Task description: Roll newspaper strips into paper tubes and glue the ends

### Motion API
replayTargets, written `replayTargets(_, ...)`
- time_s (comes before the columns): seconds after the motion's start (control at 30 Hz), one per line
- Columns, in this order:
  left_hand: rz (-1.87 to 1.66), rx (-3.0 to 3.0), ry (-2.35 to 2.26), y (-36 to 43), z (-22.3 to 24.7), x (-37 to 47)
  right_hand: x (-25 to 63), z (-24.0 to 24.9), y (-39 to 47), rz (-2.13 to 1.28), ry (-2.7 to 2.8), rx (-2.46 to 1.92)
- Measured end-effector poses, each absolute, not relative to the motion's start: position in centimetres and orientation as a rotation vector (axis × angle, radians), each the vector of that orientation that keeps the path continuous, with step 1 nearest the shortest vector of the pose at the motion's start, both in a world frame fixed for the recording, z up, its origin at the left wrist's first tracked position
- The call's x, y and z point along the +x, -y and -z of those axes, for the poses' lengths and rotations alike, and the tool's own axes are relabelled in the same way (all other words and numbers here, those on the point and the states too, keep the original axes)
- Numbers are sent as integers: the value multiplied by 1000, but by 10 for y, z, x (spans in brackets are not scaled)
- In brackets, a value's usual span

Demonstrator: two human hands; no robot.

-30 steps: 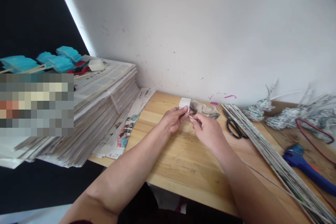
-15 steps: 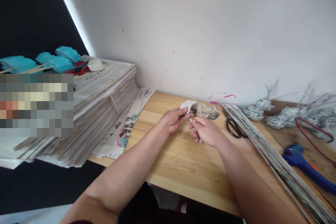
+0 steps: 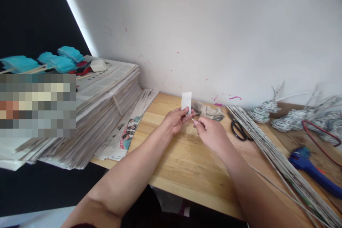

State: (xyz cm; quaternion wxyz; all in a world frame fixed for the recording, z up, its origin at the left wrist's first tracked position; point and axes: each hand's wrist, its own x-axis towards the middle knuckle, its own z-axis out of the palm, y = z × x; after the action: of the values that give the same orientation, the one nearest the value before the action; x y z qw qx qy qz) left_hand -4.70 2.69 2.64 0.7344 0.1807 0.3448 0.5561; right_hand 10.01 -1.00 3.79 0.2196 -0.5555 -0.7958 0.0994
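Note:
My left hand (image 3: 178, 118) is closed around a small white piece of paper (image 3: 186, 100), which stands upright above the thumb. Close beside it, my right hand (image 3: 210, 130) pinches a thin pale stick (image 3: 194, 120) whose tip reaches toward the left fingers. A long thin pale rod (image 3: 278, 185) shows beyond my right forearm; whether it is the same piece, I cannot tell. Behind both hands a crumpled grey-beige cloth (image 3: 210, 110) lies on the wooden table (image 3: 181, 164). Black-handled scissors (image 3: 237, 130) rest to the right of my right hand.
A bundle of thin rolled paper sticks (image 3: 275, 156) runs along the right. Beyond it are a blue glue gun (image 3: 312, 171), its red-brown cord (image 3: 317, 131) and woven paper pieces (image 3: 263, 111). On the left rises a tall newspaper stack (image 3: 107, 96) bearing blue packets (image 3: 66, 57).
The white paper, earlier bent over toward the right, now stands straight up in my left hand. My right hand has shifted slightly right, and the long thin rod has come into view by the forearm.

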Motion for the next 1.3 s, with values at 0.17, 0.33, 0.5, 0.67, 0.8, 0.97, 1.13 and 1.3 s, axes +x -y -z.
replayTargets(0.17, -1219, 379, -764, -28, -25, -46, 101, -36, 10, -416, 2205, -1544)
replayTargets(0.33, -1241, 353, -786, -27, -25, -44, 95, -38, 15, -25, 2219, -1516)
replayTargets(0.5, -1235, 357, -762, -26, -26, -46, 96, -40, 12, -160, 2219, -1592)
replayTargets(0.67, -1204, 333, -760, -25, -29, -47, 101, -36, 5, -922, 1957, -1684)
replayTargets(0.8, -1216, 332, -762, -26, -30, -47, 100, -39, 9, -705, 2059, -1607)
replayTargets(0.97, -1203, 348, -750, -26, -29, -47, 98, -39, 10, -884, 2039, -1628)
replayTargets(1.13, -1189, 355, -741, -26, -27, -48, 99, -40, 8, -1060, 1988, -1618)
replayTargets(1.3, -1200, 330, -743, -27, -28, -49, 100, -38, 8, -451, 2116, -1481)
